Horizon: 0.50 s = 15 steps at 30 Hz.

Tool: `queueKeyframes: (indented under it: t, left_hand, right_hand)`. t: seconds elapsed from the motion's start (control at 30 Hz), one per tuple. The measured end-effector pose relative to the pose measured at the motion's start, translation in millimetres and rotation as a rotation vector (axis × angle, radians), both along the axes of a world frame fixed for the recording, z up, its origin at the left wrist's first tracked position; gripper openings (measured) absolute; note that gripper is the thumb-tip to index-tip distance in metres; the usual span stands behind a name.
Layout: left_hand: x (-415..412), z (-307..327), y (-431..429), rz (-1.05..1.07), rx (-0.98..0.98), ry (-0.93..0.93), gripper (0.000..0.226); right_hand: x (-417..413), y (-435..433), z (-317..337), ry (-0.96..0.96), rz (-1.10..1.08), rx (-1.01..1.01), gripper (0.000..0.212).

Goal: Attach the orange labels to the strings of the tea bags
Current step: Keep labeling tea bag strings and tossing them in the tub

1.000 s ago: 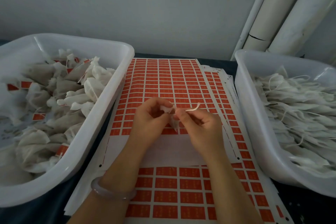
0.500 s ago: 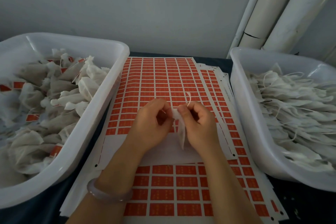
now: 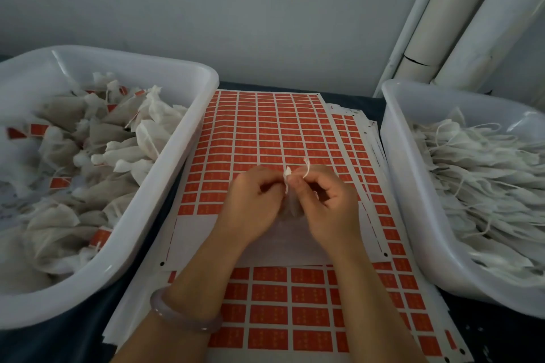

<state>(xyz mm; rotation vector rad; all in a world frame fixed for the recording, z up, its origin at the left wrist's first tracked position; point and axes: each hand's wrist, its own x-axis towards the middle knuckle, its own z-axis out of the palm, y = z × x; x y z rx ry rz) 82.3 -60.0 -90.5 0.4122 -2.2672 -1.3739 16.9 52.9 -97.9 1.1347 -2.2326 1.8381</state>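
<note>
Two tubs: left tub (image 3: 177, 79) holds labelled bags (image 3: 141, 138), right tub (image 3: 395, 132) unlabelled bags (image 3: 477, 174) with loose strings
Left hand (image 3: 253, 200): fingers curled, pinching the tea bag (image 3: 287, 176) top
Right hand (image 3: 327, 203): curled, pinching the string (image 3: 306, 170)
Tea bag: hangs between the hands, above the sheet (image 3: 194, 233) of orange labels (image 3: 265, 132)
String: sticks up from the right fingers

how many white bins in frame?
2. The left bin sits left of the label sheets and holds labelled tea bags. The right bin sits right of them and holds unlabelled tea bags. The frame edges crop both; none appears hidden.
</note>
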Motion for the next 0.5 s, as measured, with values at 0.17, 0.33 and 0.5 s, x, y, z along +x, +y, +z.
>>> queueKeyframes:
  t: [0.17, 0.33, 0.5]
  left_hand:
    - [-1, 2, 1, 0.056, 0.634, 0.002, 0.029]
    - [-1, 3, -2, -0.027, 0.740, 0.165, 0.016]
    - [2, 2, -8, -0.148, 0.515, 0.086, 0.010]
  right_hand:
    - [2, 1, 2, 0.037, 0.092, 0.027, 0.005]
    - [5, -1, 4, -0.037, 0.046, -0.085, 0.017]
    - [1, 1, 7, -0.099, -0.045, -0.128, 0.010]
